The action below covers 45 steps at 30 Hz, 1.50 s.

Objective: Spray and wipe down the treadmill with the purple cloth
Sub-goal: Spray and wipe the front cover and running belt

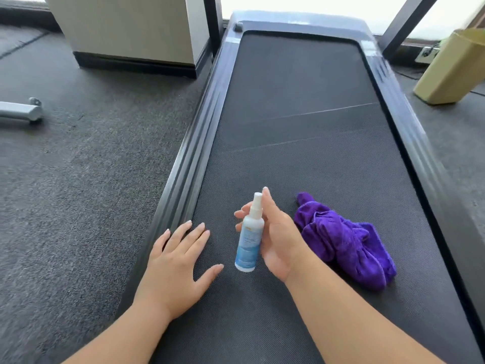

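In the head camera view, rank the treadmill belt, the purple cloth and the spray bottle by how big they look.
1. treadmill belt
2. purple cloth
3. spray bottle, held in the right hand; the slimmest

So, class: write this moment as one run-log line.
stage: spraying | right hand: holds spray bottle | left hand: flat on treadmill belt | purple cloth: bunched on belt, untouched

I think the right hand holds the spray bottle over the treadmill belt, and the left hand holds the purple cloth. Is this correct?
Not quite. The right hand does hold the spray bottle over the treadmill belt, but the left hand holds nothing: it rests flat on the belt's left edge. The purple cloth lies crumpled on the belt, right of the right hand. The head view shows it.
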Each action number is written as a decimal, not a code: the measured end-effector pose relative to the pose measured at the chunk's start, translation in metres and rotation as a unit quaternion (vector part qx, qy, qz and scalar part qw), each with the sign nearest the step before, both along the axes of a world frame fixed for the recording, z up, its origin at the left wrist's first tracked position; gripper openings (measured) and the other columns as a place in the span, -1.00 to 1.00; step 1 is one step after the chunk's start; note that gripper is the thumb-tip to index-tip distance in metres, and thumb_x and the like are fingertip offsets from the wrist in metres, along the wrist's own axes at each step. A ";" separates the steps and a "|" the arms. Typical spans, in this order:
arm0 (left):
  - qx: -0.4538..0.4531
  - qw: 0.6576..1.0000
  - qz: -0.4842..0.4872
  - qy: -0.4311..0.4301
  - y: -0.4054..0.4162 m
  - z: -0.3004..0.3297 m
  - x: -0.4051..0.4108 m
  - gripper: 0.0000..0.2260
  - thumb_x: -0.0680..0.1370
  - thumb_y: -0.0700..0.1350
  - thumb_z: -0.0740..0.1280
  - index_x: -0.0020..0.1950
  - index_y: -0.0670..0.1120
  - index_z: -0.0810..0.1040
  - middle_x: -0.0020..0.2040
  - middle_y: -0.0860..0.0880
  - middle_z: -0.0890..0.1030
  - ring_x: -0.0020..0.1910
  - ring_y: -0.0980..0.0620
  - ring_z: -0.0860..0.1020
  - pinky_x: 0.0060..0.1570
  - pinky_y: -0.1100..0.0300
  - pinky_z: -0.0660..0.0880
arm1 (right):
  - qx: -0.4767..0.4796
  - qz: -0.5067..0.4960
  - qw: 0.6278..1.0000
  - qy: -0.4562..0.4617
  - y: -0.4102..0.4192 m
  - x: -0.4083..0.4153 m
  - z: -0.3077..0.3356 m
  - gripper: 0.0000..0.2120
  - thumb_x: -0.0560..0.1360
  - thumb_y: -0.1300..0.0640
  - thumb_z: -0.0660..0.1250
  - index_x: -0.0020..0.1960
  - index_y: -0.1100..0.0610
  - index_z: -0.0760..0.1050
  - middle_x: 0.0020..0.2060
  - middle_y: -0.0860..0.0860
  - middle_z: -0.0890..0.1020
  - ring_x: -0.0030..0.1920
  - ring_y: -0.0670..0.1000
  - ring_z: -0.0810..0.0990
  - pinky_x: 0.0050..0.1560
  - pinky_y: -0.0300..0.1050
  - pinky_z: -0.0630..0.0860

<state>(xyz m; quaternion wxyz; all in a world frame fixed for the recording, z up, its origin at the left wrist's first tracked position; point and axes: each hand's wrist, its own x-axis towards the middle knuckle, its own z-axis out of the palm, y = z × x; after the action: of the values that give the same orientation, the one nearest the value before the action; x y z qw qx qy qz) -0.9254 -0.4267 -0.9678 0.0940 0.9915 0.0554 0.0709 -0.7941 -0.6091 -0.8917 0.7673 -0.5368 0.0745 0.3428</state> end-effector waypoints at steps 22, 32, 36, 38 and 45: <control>-0.010 1.000 -0.002 0.005 0.001 0.000 0.000 -0.35 0.60 0.40 0.10 0.54 0.03 0.45 0.58 0.14 0.34 0.63 0.08 0.17 0.56 -0.15 0.16 | -0.108 -0.075 0.969 -0.208 0.007 0.010 0.016 -0.89 0.64 0.12 0.40 0.01 0.16 0.65 -0.21 -0.10 0.65 -0.17 -0.15 0.54 -0.04 -0.25 0.50; -0.007 1.000 0.000 0.000 0.001 -0.001 0.000 -0.36 0.61 0.38 0.11 0.54 0.02 0.45 0.58 0.15 0.35 0.63 0.07 0.17 0.55 -0.17 0.18 | -0.154 -0.124 0.947 -0.253 -0.005 -0.006 0.001 -0.90 0.62 0.12 0.43 -0.04 0.08 0.71 -0.26 -0.01 0.72 -0.22 -0.09 0.63 -0.13 -0.29 0.55; -0.003 1.000 0.000 -0.006 0.000 -0.002 0.000 -0.38 0.60 0.36 0.18 0.52 0.02 0.47 0.58 0.14 0.36 0.62 0.06 0.20 0.53 -0.19 0.21 | -0.077 -0.101 0.966 -0.226 -0.002 -0.001 0.003 -0.87 0.54 0.08 0.50 0.08 0.01 0.75 -0.37 0.02 0.35 -0.38 -0.04 0.27 -0.36 -0.27 0.33; 0.000 1.000 -0.001 -0.006 0.001 -0.002 0.000 -0.38 0.59 0.35 0.19 0.52 0.01 0.48 0.58 0.14 0.36 0.62 0.05 0.21 0.53 -0.19 0.21 | -0.100 -0.111 0.958 -0.246 -0.004 0.001 -0.002 -0.79 0.51 0.01 0.50 0.15 -0.09 0.73 -0.33 -0.02 0.45 -0.33 -0.09 0.37 -0.24 -0.28 0.42; 0.003 1.000 0.000 -0.005 0.000 -0.002 0.001 -0.39 0.60 0.34 0.18 0.54 0.02 0.46 0.58 0.14 0.35 0.62 0.06 0.20 0.55 -0.17 0.19 | -0.185 -0.215 0.901 -0.329 -0.016 -0.003 0.001 -0.84 0.60 0.10 0.47 -0.06 -0.17 0.69 -0.04 -0.12 0.73 0.00 -0.13 0.72 0.06 -0.29 0.56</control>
<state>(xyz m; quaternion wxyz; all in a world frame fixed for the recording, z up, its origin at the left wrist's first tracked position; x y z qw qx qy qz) -0.9248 -0.4271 -0.9697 0.0914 0.9914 0.0543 0.0759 -0.7972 -0.6256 -0.8905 0.6897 -0.7226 -0.0065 -0.0469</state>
